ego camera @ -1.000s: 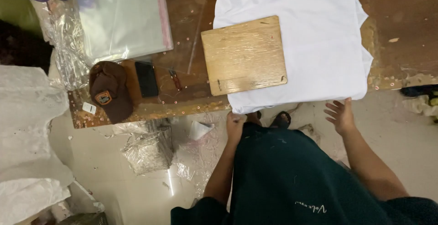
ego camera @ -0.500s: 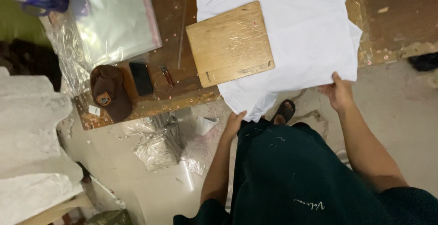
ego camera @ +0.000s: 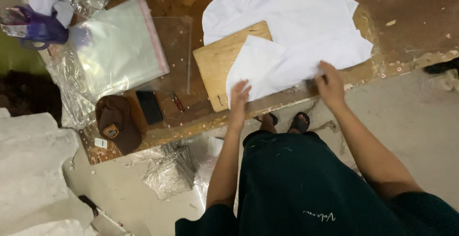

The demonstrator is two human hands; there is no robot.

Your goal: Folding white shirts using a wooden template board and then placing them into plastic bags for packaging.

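On the worn table (ego camera: 406, 6), white shirt (ego camera: 296, 30) over wooden board (ego camera: 215, 64) — both hands flat, fingers spread, brown cap (ego camera: 114, 123) nearby.

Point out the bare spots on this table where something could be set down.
Bare wood lies right of the white shirt, toward the table corner, and above the clear bags. The front left is crowded: brown cap, black phone, wooden board.

We see a white shirt (ego camera: 306, 30) of soft, matt cloth, partly folded over a pale wooden board (ego camera: 217, 64) with visible grain. The table (ego camera: 406, 16) beneath is brown, rough and scuffed. Nearby lie a glossy clear plastic bag (ego camera: 117, 49), a brown cloth cap (ego camera: 114, 123) and a smooth black phone (ego camera: 149, 107).
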